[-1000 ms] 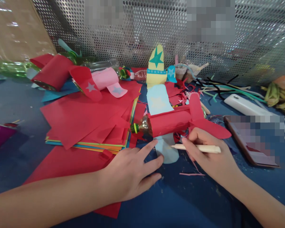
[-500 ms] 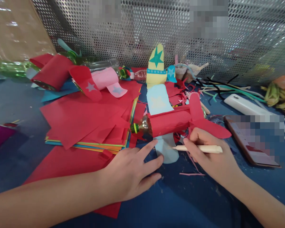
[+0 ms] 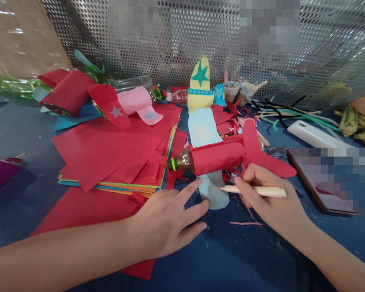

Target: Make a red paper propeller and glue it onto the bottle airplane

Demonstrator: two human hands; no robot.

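Note:
A plastic bottle [image 3: 187, 159] with a green cap lies on its side, wrapped in red paper [image 3: 219, 156]. From its far side sticks a light-blue paper wing [image 3: 202, 126] with a pale star; a second light-blue wing [image 3: 215, 198] lies on the near side. My left hand [image 3: 170, 219] rests with fingers spread, fingertips on the near wing's left edge. In my right hand [image 3: 267, 194] is a cream-coloured pen [image 3: 261, 191], pinched between thumb and fingers, its tip at the near wing's surface. Red paper fins [image 3: 269, 162] stand at the bottle's rear.
Left of the bottle lies a stack of coloured paper [image 3: 109, 150], red on top. Other paper-covered bottles [image 3: 69, 91] and a yellow paper piece [image 3: 199, 97] line the back before a perforated metal panel [image 3: 182, 48]. A phone [image 3: 322, 182] and a white glue gun [image 3: 310, 136] lie right.
The pen tip has shifted very slightly left on the near wing. My left hand and the bottle have stayed in place.

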